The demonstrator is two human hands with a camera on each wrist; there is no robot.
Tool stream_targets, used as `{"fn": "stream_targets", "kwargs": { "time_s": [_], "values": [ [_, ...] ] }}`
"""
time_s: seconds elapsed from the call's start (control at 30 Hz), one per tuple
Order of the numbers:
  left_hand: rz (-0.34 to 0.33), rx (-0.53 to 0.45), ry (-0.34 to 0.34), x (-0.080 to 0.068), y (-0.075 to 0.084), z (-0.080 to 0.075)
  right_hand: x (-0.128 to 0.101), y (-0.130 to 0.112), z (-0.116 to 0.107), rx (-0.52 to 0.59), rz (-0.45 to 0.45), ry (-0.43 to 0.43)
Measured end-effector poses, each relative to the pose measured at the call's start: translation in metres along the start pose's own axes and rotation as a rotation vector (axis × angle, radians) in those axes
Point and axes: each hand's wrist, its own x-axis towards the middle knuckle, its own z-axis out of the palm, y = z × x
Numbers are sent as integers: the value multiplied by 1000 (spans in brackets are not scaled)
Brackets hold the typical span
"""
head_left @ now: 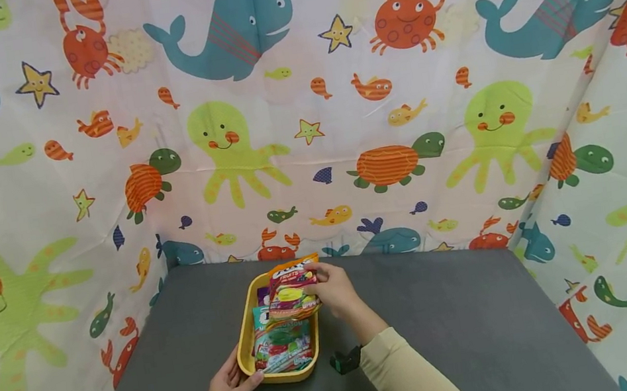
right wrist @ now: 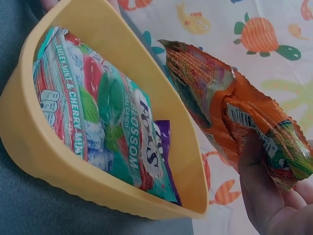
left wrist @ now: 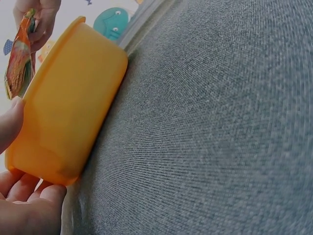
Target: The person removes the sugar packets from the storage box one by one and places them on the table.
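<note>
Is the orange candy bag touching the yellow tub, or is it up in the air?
Apart. The right wrist view shows patterned backdrop between the orange candy bag, held by the right hand, and the yellow tub rim.

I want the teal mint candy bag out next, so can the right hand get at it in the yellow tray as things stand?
Probably not yet. The right hand grips the orange candy bag above the yellow tray, over part of the teal candy bag. Otherwise the tray top is open.

The grey table (head_left: 456, 309) is being viewed from above and forward by the head camera, while the yellow tray (head_left: 246, 345), shared by all views, is being framed closely by both wrist cameras (left wrist: 68, 112) (right wrist: 58, 161).
</note>
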Motion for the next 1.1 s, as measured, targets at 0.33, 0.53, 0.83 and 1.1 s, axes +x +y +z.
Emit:
{"fn": "stream_targets", "kwargs": {
  "time_s": [0.33, 0.53, 0.83, 1.1],
  "values": [
    [-1, 9, 5, -1, 0, 0, 4, 5, -13, 37, -10, 2],
    [-7, 11, 4, -2, 0, 0, 4, 2, -20, 51, -10, -8],
    [-29, 0, 17, -2, -1, -1, 4, 1, -29, 40, -24, 19],
    [-26, 15, 20, -2, 1, 1, 6, 2, -40, 36, -27, 44]
  ]
}}
